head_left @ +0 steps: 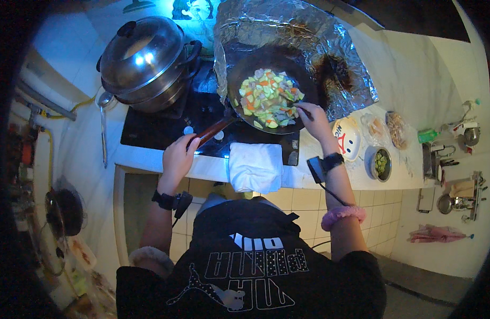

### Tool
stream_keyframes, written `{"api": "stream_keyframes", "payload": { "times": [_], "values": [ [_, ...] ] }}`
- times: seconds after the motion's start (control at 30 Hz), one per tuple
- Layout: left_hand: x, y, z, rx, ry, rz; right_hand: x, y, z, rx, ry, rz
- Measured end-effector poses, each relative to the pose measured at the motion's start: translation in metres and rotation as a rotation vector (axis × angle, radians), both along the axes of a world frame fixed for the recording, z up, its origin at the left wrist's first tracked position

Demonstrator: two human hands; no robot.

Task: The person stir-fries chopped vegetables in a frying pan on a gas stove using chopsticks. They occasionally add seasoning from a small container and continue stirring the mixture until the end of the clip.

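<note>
My left hand point(179, 158) is closed around the brown handle point(213, 131) of a dark frying pan point(245, 65). The pan stands on the black cooktop point(145, 135), holding diced green and orange vegetables with pale pieces point(269, 93). Over the pan's right edge, my right hand point(314, 119) grips a dark utensil handle point(299, 105), whose far end is among the food; its exact kind is hard to tell. A folded white cloth point(256, 165) lies at the cooktop's front edge, between my arms.
A lidded steel pot point(143, 63) stands left, with a ladle point(103, 131) beside it. Crumpled foil point(269, 24) shields the pan's back and right. Rightward are a face-patterned dish point(348, 135), bagged food point(396, 129), a steel bowl of green slices point(380, 163) and a sink point(431, 163).
</note>
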State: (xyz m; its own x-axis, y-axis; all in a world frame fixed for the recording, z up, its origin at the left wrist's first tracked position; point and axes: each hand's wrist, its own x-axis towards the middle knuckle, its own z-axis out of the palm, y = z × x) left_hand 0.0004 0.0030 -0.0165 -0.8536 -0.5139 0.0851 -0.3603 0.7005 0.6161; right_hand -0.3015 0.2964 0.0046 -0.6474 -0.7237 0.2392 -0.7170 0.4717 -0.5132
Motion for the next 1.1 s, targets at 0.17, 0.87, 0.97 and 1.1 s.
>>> {"api": "stream_keyframes", "payload": {
  "times": [0.17,0.87,0.97,1.1],
  "values": [
    [0.0,0.0,0.002,0.015,-0.027,0.018,0.014,-0.021,-0.014,-0.073,0.015,0.193],
    [0.0,0.001,0.001,0.007,-0.025,0.021,0.049,-0.022,0.041,-0.122,-0.257,0.071],
    [-0.001,0.0,0.001,0.003,-0.026,0.016,0.069,-0.044,0.026,-0.248,-0.236,0.243],
    [0.0,-0.001,0.001,0.017,-0.042,0.016,0.065,-0.054,0.006,-0.158,-0.167,0.208]
  ]
}}
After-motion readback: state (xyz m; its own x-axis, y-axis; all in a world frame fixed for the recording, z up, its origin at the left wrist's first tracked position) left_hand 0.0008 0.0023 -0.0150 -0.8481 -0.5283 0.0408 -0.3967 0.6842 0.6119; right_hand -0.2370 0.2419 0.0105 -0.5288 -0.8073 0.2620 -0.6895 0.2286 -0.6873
